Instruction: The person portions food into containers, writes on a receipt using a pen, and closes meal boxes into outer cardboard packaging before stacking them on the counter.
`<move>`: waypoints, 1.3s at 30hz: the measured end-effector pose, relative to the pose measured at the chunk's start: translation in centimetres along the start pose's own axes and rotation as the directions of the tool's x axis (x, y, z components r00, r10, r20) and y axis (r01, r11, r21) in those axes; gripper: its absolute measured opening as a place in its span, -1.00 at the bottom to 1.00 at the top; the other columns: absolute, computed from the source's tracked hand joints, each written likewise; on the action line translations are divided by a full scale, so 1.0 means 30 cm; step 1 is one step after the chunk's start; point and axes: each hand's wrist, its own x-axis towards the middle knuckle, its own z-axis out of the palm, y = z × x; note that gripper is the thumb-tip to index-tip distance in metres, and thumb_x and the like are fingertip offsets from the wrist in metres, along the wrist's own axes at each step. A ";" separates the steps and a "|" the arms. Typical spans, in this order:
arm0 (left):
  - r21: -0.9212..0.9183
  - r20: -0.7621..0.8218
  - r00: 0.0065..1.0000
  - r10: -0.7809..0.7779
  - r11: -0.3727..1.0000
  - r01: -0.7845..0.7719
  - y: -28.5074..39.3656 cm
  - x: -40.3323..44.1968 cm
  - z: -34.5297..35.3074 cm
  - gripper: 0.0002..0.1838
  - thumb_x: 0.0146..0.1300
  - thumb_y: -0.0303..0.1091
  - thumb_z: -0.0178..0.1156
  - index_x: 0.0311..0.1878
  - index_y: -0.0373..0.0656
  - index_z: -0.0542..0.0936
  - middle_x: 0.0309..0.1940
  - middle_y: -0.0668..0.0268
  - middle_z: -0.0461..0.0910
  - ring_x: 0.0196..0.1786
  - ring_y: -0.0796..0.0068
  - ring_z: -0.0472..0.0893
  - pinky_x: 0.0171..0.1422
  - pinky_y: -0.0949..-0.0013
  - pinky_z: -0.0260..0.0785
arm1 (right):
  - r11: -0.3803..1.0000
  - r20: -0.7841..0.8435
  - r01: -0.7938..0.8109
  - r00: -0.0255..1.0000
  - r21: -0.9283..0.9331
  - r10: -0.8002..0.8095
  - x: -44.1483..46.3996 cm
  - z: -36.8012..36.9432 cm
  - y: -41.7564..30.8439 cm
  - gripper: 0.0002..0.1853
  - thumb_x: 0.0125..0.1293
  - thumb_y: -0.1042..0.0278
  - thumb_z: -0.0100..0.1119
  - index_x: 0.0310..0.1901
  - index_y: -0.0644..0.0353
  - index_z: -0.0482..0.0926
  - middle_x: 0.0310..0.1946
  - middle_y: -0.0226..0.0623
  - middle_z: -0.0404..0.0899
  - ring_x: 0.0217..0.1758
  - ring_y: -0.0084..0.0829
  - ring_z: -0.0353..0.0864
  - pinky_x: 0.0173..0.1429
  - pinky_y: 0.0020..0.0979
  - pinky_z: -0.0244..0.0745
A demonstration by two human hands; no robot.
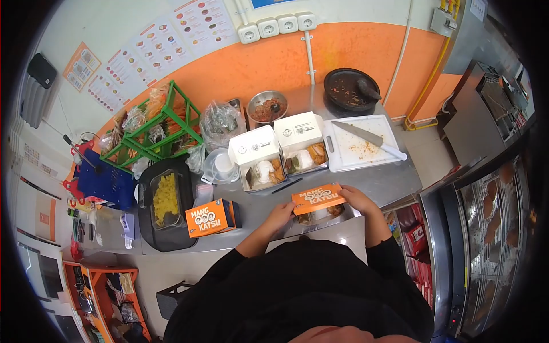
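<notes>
An orange-lidded food box (318, 198) sits at the front edge of the steel table, its lid partly down over food. My left hand (279, 216) holds the lid's left side, and my right hand (355, 199) grips its right side. Behind it stand two open boxes, one (265, 174) on the left and one (305, 157) on the right, each with rice and fried pieces inside and a white lid raised. A closed orange box (209, 219) lies to the left of my left hand.
A knife (366, 135) rests on the white cutting board (349, 157), handle over the right edge. Behind are a stone mortar (337, 103) and a metal bowl (267, 107). At left are a yellow-food tray (166, 200), a green rack (166, 150) and a blue crate (106, 180).
</notes>
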 end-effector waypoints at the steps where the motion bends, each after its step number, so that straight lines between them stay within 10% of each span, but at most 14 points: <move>1: -0.001 -0.001 1.000 -0.003 1.000 0.003 -0.008 0.006 -0.002 -0.45 0.50 0.00 -0.04 0.25 -0.33 0.45 0.14 0.19 0.55 0.20 0.43 0.54 0.29 0.37 0.37 | 1.000 0.002 -0.003 1.000 0.000 0.003 -0.004 -0.001 0.005 -0.39 0.37 0.13 0.03 0.30 0.45 0.38 0.18 0.01 0.51 0.26 -0.25 0.46 0.36 -0.37 0.26; 13: 0.305 -0.010 0.976 0.218 0.930 -0.204 -0.117 0.045 -0.020 -0.49 0.42 -0.16 0.13 0.24 -0.39 0.44 0.04 0.17 0.60 0.02 0.43 0.63 0.02 0.38 0.52 | 0.913 -0.049 0.257 0.957 -0.318 -0.286 -0.008 0.015 0.135 -0.47 0.39 0.23 0.06 0.36 0.19 0.38 -0.06 -0.15 0.40 -0.04 -0.34 0.44 0.20 -0.40 0.33; 19: 0.633 -0.127 0.866 0.484 0.712 -0.305 -0.065 -0.034 0.028 -0.36 0.29 -0.08 0.26 0.30 -0.31 0.40 0.32 -0.14 0.34 0.37 -0.09 0.36 0.41 0.07 0.23 | 0.825 -0.077 0.419 0.874 -0.380 -0.479 -0.093 0.028 0.103 -0.45 0.23 0.28 0.35 0.29 -0.08 0.51 0.23 -0.14 0.38 -0.05 -0.31 0.55 0.01 -0.38 0.51; 21: 0.860 0.268 0.679 0.684 0.147 -0.488 0.024 -0.088 0.055 -0.27 0.24 -0.02 0.30 0.41 -0.08 0.33 0.45 -0.10 0.14 0.50 -0.26 0.08 0.51 -0.12 0.03 | 0.622 0.058 0.617 0.730 -0.482 -0.680 -0.107 0.015 0.116 -0.46 0.12 0.26 0.45 0.20 -0.17 0.60 0.39 -0.11 0.30 0.00 -0.25 0.64 0.03 -0.31 0.57; 24: 0.813 0.533 0.671 0.515 -0.093 -0.575 0.023 -0.066 0.061 -0.29 0.23 0.01 0.29 0.44 0.14 0.33 0.47 -0.02 0.14 0.52 -0.34 -0.05 0.53 -0.27 -0.12 | 0.686 0.053 0.574 0.782 -0.447 -0.621 -0.126 0.009 0.122 -0.50 0.09 0.25 0.43 0.14 -0.14 0.64 0.37 -0.10 0.36 0.03 -0.19 0.66 0.06 -0.29 0.59; 30: 0.678 0.635 0.407 0.657 -0.221 -0.701 -0.064 0.005 0.031 -0.39 0.23 -0.09 0.30 0.35 0.10 0.44 0.42 0.05 0.28 0.46 -0.25 0.18 0.50 -0.11 0.11 | 0.427 0.081 0.550 0.675 -0.718 -0.733 -0.113 0.021 0.183 -0.52 0.14 0.22 0.35 0.16 -0.18 0.62 0.25 -0.20 0.49 -0.19 -0.23 0.64 -0.05 -0.32 0.60; 39: 0.655 0.651 0.335 0.681 -0.281 -0.701 -0.089 0.010 0.017 -0.40 0.20 -0.15 0.31 0.26 -0.25 0.48 0.26 0.11 0.48 0.42 0.09 0.36 0.48 0.08 0.22 | 0.379 0.117 0.559 0.659 -0.737 -0.743 -0.103 0.012 0.203 -0.50 0.15 0.21 0.36 0.18 -0.17 0.60 0.29 -0.21 0.45 -0.24 -0.26 0.63 -0.09 -0.31 0.61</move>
